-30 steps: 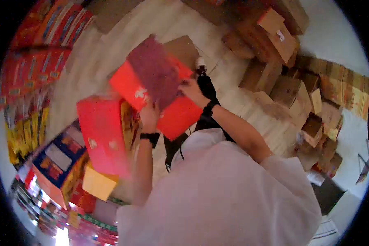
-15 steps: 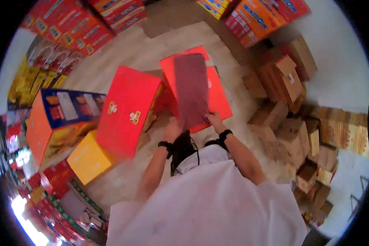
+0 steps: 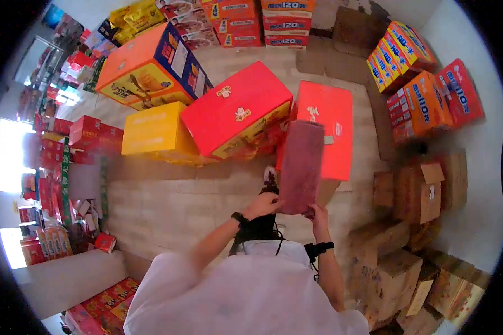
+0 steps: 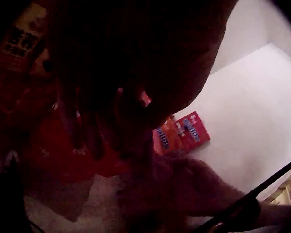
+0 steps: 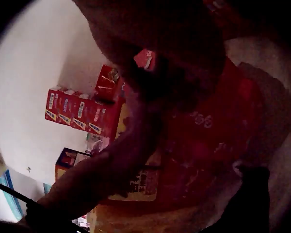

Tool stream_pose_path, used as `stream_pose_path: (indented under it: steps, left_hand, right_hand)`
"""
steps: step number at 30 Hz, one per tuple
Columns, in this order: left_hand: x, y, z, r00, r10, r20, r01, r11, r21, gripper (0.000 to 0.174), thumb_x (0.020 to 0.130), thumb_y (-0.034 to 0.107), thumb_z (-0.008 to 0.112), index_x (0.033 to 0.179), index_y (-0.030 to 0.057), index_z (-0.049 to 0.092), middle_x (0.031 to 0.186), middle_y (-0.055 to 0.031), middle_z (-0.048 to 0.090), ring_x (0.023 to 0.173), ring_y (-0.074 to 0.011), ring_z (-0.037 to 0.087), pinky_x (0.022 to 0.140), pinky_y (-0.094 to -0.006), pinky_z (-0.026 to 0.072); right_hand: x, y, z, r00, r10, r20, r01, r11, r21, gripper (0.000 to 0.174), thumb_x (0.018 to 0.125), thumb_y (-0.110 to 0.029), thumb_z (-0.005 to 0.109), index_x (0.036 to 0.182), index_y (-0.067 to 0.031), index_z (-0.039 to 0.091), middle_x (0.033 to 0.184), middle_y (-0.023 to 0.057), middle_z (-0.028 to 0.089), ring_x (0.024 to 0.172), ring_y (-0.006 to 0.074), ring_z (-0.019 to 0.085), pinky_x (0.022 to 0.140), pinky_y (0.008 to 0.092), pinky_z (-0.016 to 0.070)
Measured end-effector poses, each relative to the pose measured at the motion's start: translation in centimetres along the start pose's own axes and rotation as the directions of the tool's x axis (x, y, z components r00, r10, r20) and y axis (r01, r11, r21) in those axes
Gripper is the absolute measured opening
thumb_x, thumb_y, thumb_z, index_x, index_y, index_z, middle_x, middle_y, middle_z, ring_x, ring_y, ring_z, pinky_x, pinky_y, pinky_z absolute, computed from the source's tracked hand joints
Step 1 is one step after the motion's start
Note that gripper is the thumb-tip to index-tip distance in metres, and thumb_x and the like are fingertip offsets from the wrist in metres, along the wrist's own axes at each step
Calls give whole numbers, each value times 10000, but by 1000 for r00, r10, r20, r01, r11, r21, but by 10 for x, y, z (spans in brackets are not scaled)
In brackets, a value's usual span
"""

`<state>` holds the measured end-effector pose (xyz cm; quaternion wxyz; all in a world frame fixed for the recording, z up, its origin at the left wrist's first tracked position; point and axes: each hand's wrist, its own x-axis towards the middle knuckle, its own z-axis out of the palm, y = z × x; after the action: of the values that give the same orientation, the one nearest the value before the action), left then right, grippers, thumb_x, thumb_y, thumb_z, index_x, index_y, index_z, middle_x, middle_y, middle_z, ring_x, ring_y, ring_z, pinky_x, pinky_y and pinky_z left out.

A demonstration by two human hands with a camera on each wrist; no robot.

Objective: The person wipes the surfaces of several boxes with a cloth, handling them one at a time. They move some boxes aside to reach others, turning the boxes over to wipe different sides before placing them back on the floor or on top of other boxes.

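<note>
A folded maroon cloth with a rough, towel-like face stretches toward me in the head view. Its far end overlaps a red box with white print. My left hand pinches the near left corner of the cloth. At the near right corner, the fingers of my right hand grip the edge. In the dim left wrist view, my left hand fills the top as a dark shape. The right wrist view shows my right hand just as dark, with red box surface below it.
Left of the red box stand a larger red carton, a yellow box and an orange and blue carton. Brown cardboard boxes crowd the right side. Stacked orange cartons line the wall. A shoe is on the floor.
The head view has swung round, so the boxes sit differently in it. The cloth lay slantwise across the red box; now its near end is drawn toward me. My left hand moved from the box to the cloth's corner.
</note>
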<state>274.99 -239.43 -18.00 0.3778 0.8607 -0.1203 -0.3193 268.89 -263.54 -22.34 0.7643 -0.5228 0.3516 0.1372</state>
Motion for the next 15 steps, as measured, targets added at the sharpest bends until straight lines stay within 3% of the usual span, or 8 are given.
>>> stream_pose_path:
  steps: [2, 3, 5, 8, 11, 12, 14, 15]
  left_hand:
    - [-25, -12, 24, 991, 114, -65, -128, 946, -297, 366, 925, 335, 603, 816, -14, 623, 676, -177, 597, 645, -248, 611, 616, -384, 465]
    - [-38, -8, 27, 991, 118, -56, -130, 948, -292, 366, 925, 335, 603, 816, -14, 623, 676, -177, 597, 645, -248, 611, 616, -384, 465]
    - [-62, 7, 26, 993, 118, -12, -115, 938, -326, 355, 938, 318, 610, 799, -9, 623, 657, -120, 595, 611, -179, 554, 587, -373, 430]
    - [-82, 54, 16, 985, 173, 15, -131, 793, -595, 321, 953, 279, 607, 800, -2, 628, 663, -55, 594, 633, -125, 528, 575, -332, 419]
    - [-57, 22, 35, 981, 185, -60, -190, 846, -499, 267, 963, 241, 602, 832, 11, 638, 679, -5, 593, 651, -97, 544, 576, -284, 434]
    - [-59, 46, 20, 981, 185, -65, -192, 845, -500, 267, 963, 241, 602, 832, 11, 638, 679, -5, 593, 651, -97, 544, 576, -284, 434]
    - [-59, 88, -12, 990, 116, -84, -144, 787, -599, 269, 978, 261, 579, 1073, 32, 683, 954, -8, 693, 836, -96, 592, 742, -279, 480]
    - [-50, 89, -19, 989, 114, -92, -147, 786, -601, 269, 978, 261, 579, 1073, 32, 683, 954, -8, 693, 836, -96, 592, 742, -279, 480]
  right_hand:
    - [-36, -10, -9, 997, 54, 48, -60, 991, 121, 184, 876, -151, 594, 992, -19, 649, 886, 52, 649, 773, 143, 621, 679, 299, 527]
    - [-52, -15, -14, 998, 53, 42, -58, 990, 130, 184, 876, -151, 594, 992, -19, 649, 886, 52, 649, 773, 143, 621, 679, 299, 527]
    - [-77, -29, -25, 964, -174, 200, 186, 982, -40, 245, 887, -169, 577, 1037, -1, 675, 934, 46, 664, 824, 131, 604, 721, 278, 498]
    - [-105, -53, -42, 970, -92, 223, 75, 994, 84, 307, 888, -176, 604, 1105, 36, 653, 1057, 104, 681, 905, 176, 650, 828, 319, 520]
    - [-110, -70, -47, 978, -122, 171, 101, 987, 124, 250, 875, -152, 637, 1051, 24, 660, 1022, 80, 677, 935, 171, 636, 842, 305, 500]
    - [-105, -72, -48, 977, -123, 175, 103, 987, 121, 250, 875, -152, 637, 1051, 24, 660, 1022, 80, 677, 935, 171, 636, 842, 305, 500]
    - [-93, -77, -47, 988, -128, 83, 105, 965, 238, 198, 866, -138, 659, 1011, -3, 658, 983, 47, 667, 955, 166, 620, 863, 313, 484]
    - [-87, -84, -44, 988, -129, 90, 105, 967, 234, 198, 866, -138, 659, 1011, -3, 658, 983, 47, 667, 955, 166, 620, 863, 313, 484]
